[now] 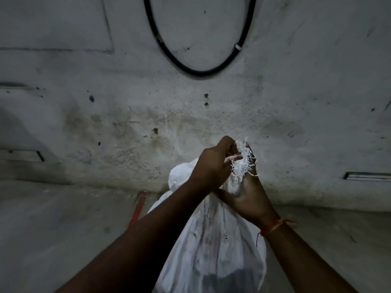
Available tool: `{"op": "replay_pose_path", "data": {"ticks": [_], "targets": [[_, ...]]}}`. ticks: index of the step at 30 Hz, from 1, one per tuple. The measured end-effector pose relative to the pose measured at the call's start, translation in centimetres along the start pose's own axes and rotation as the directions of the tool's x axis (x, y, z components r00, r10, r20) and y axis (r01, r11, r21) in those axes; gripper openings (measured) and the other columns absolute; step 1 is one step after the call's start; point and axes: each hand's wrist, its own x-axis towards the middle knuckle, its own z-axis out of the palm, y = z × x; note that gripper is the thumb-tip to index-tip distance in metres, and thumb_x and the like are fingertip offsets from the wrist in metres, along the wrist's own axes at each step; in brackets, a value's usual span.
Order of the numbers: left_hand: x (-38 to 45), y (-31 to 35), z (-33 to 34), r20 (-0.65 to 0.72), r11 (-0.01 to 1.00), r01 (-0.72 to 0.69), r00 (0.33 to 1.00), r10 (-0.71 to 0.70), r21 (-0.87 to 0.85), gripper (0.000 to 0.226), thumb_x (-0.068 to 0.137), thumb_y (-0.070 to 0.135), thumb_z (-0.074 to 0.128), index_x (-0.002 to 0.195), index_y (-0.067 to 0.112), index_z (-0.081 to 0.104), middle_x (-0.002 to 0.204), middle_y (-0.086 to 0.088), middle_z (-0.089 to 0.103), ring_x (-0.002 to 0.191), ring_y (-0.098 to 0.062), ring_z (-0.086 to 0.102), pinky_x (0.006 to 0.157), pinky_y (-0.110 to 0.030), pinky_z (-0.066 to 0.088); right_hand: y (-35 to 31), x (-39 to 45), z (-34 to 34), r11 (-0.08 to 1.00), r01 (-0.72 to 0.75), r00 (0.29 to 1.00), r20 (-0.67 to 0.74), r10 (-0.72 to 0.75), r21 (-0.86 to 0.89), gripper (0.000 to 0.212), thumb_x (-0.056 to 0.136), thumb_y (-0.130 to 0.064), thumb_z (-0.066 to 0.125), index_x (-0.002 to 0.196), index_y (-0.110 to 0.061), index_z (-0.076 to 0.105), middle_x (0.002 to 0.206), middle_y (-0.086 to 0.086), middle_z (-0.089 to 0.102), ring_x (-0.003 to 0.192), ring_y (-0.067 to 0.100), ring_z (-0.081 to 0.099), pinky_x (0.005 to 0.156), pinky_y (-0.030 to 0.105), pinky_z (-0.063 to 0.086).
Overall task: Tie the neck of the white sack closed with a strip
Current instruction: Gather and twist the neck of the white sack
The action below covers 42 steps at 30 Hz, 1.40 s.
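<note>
A full white woven sack (215, 246) stands upright in front of me at the bottom centre, dirty down its side. Its gathered neck (241, 166) ends in a frayed white fringe and sticks up between my hands. My right hand (247, 199) is wrapped around the neck from below and the right. My left hand (211, 166) is closed on the neck's top from the left, fingers pinching into the frayed threads. I cannot make out a separate strip; one pale thread juts out to the right of the fringe.
A stained grey concrete wall (190, 115) rises right behind the sack, with a black cable loop (201, 71) hanging on it. A red bar (138, 208) leans at the wall's foot, left of the sack. Grey floor (53, 229) spreads to both sides.
</note>
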Motion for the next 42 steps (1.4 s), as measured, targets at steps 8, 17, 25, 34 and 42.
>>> {"op": "replay_pose_path", "data": {"ticks": [8,17,25,34,42], "targets": [[-3.8,-3.1,-0.3,0.337,0.995,0.061,0.941,-0.032,-0.076,0.069,0.079,0.035,0.083,0.131,0.014,0.044,0.116,0.011,0.054,0.098,0.005,0.051,0.080,-0.002,0.035,2.1,0.1,-2.2,0.980,-0.128,0.966,-0.203,0.158,0.152,0.030,0.086,-0.001,0.074,0.110,-0.020,0.073,0.109,-0.012,0.076,0.108,0.011,0.070,0.099,0.029,0.054],[-4.2,-6.0,-2.5,-0.012,0.976,0.151,0.988,-0.151,0.159,0.012,0.100,0.014,0.049,0.104,0.017,0.060,0.090,0.001,0.066,0.078,-0.016,0.060,0.069,-0.030,0.046,4.8,0.0,-4.9,0.784,-0.296,0.861,-0.203,0.466,0.546,0.016,0.091,-0.008,0.069,0.103,-0.016,0.075,0.099,-0.007,0.079,0.100,0.015,0.072,0.094,0.032,0.054],[-2.1,-3.1,-2.1,0.161,0.877,-0.109,0.986,0.037,0.468,0.087,0.064,0.057,0.079,0.139,0.033,0.041,0.113,-0.003,0.043,0.103,-0.021,0.046,0.084,-0.038,0.040,2.5,0.2,-5.7,0.828,-0.158,0.898,-0.271,0.348,0.537,0.036,0.090,0.009,0.061,0.075,-0.017,0.081,0.077,-0.004,0.078,0.075,0.011,0.073,0.073,0.024,0.056],[2.4,-1.4,-6.3,0.405,0.980,0.102,0.914,-0.025,-0.170,0.019,0.085,0.005,0.066,0.087,0.023,0.074,0.086,0.002,0.073,0.076,-0.013,0.068,0.070,-0.033,0.055,3.3,-0.6,-5.6,0.866,-0.099,0.882,-0.360,0.304,0.490,0.026,0.088,0.012,0.064,0.077,-0.009,0.073,0.076,-0.005,0.075,0.072,0.012,0.069,0.072,0.029,0.054],[3.7,1.1,-1.8,0.354,0.981,0.138,0.918,-0.178,0.135,0.038,0.084,0.042,0.071,0.054,0.019,0.063,0.052,0.002,0.060,0.052,-0.007,0.056,0.054,-0.023,0.036,0.0,0.1,-5.2,0.948,-0.076,0.996,0.067,0.058,0.310,0.108,0.076,-0.008,0.084,0.156,-0.038,0.019,0.143,-0.013,0.054,0.131,0.006,0.056,0.102,0.026,0.050]]}}
